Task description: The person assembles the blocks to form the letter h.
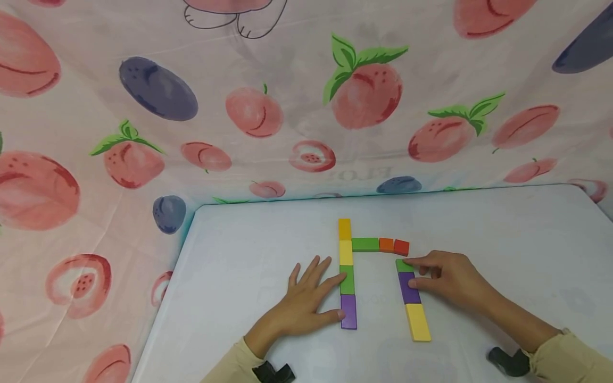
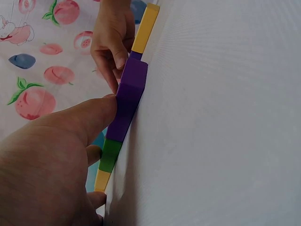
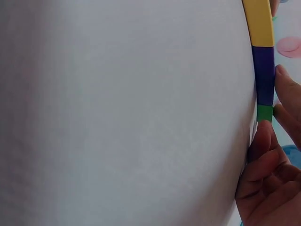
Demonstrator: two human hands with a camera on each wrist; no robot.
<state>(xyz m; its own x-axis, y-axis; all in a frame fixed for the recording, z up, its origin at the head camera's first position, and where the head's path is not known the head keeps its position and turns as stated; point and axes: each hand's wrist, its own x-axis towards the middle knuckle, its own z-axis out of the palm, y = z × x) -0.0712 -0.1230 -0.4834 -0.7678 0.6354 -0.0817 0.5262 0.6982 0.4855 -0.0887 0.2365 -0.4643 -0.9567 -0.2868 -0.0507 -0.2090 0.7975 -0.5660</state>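
Note:
My left hand [image 1: 304,306] has its fingers spread. Its index fingertip touches a green block [image 1: 347,282] and its thumb touches a purple block [image 1: 349,313], both in the left column. In the left wrist view, the thumb of that hand [image 2: 51,141] presses the side of the purple block [image 2: 127,103]. My right hand [image 1: 450,274] has its index fingertip on a small green block [image 1: 403,266] and its thumb at the edge of a purple block [image 1: 408,290]. Its other fingers are bent. A yellow block [image 1: 419,323] adjoins that purple block's near end.
Two yellow blocks [image 1: 345,239] top the left column. A green block [image 1: 365,244], an orange block [image 1: 386,244] and a red-orange block [image 1: 402,248] run right from it. The blocks lie on a white table [image 1: 258,229]. Fruit-print fabric [image 1: 268,48] hangs behind.

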